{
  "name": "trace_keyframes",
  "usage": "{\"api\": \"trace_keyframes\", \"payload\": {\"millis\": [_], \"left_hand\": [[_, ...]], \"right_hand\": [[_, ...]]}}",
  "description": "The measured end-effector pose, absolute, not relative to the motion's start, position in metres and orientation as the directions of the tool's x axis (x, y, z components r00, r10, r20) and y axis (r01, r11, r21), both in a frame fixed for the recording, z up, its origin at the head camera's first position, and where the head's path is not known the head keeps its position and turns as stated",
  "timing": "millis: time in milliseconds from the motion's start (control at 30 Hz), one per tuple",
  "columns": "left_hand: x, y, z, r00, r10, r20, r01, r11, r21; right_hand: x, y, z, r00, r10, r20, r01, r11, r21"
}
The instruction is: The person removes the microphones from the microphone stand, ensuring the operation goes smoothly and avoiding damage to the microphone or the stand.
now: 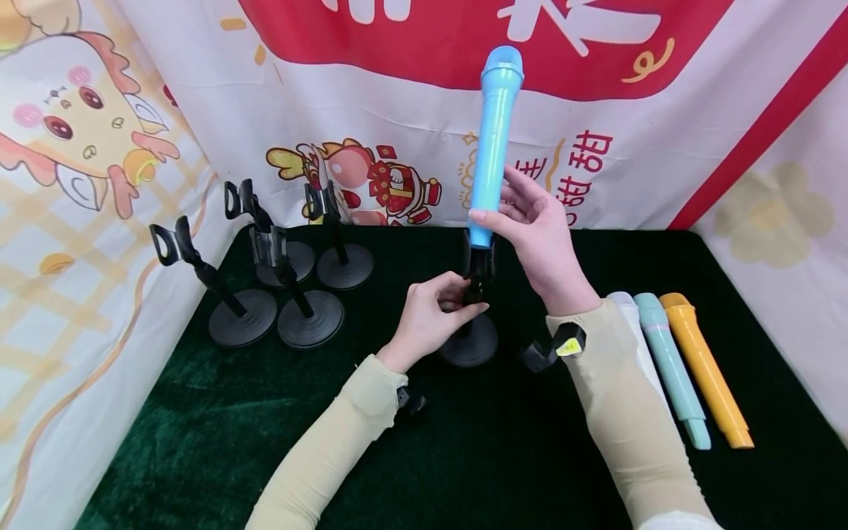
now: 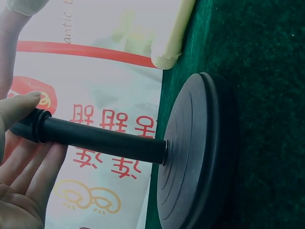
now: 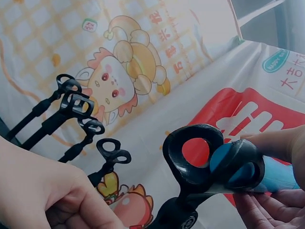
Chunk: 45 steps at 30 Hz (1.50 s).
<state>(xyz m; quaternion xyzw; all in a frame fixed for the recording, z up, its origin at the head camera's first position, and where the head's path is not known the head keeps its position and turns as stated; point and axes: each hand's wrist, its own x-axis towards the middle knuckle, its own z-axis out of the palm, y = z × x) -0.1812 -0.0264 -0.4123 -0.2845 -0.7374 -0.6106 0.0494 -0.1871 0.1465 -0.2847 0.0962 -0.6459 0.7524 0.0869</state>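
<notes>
A light blue microphone (image 1: 493, 140) stands nearly upright, held by its lower part between the thumb and fingers of my right hand (image 1: 539, 228). Its bottom end sits in the black clip (image 3: 172, 152) of a microphone stand (image 1: 470, 344); how deep it goes is hard to tell. My left hand (image 1: 427, 313) pinches that stand's neck just below the clip. In the left wrist view, the thumb and fingers are around the collar at the top of the pole (image 2: 102, 140), and the round base (image 2: 183, 157) rests on the green cloth.
Several black microphone stands (image 1: 308, 320) with unfilled clips are grouped at the left back. At the right lie a white microphone (image 1: 626, 300), a mint green one (image 1: 672, 368) and an orange-yellow one (image 1: 709, 368). Printed cloth walls (image 1: 411, 88) border the green tabletop (image 1: 218, 442).
</notes>
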Motion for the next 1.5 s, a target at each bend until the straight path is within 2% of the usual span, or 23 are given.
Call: {"api": "trace_keyframes", "payload": {"millis": [600, 1500], "left_hand": [[-0.181, -0.026, -0.413, -0.829, 0.358, 0.429, 0.500, 0.133, 0.856], [-0.181, -0.028, -0.412, -0.826, 0.368, 0.426, 0.494, 0.110, 0.863]], "right_hand": [[-0.196, 0.158, -0.276, -0.948, 0.117, 0.297, -0.318, -0.249, -0.915], [-0.191, 0.187, -0.303, -0.961, 0.170, 0.217, -0.246, -0.175, -0.953]]}}
